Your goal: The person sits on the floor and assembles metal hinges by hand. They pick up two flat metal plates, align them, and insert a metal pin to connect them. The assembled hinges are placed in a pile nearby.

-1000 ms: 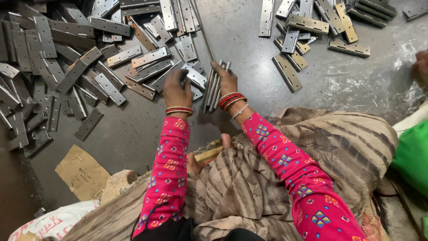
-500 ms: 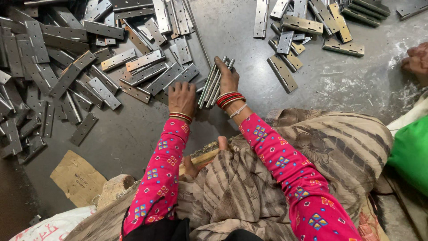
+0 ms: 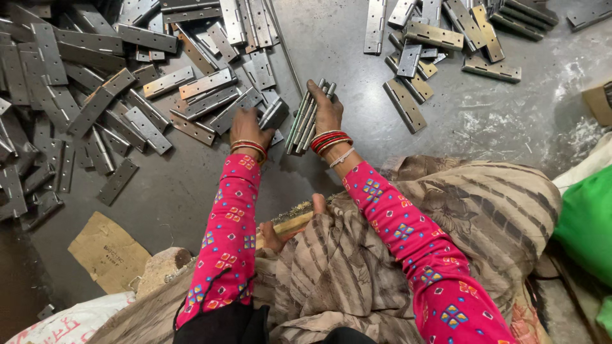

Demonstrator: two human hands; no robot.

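My left hand [image 3: 250, 127] grips a single grey metal hinge [image 3: 274, 114] at the near edge of a big pile of hinges [image 3: 95, 95] on the grey floor. My right hand [image 3: 326, 109] rests beside it, closed around a bundle of several long metal hinges [image 3: 307, 114] that stands tilted on the floor. Both wrists wear red bangles, and both sleeves are pink with a pattern.
A second, smaller heap of hinges [image 3: 440, 38] lies at the upper right. A thin metal rod [image 3: 287, 48] lies between the heaps. A cardboard scrap [image 3: 108, 248] and a stone [image 3: 162, 267] lie at the lower left. A striped cloth [image 3: 459, 216] covers my lap. A green fabric [image 3: 583, 220] is at the right edge.
My left hand has drawn back from the pile with one hinge toward the bundle. The right hand stays on the bundle. A person's hand at the right edge is out of view now.
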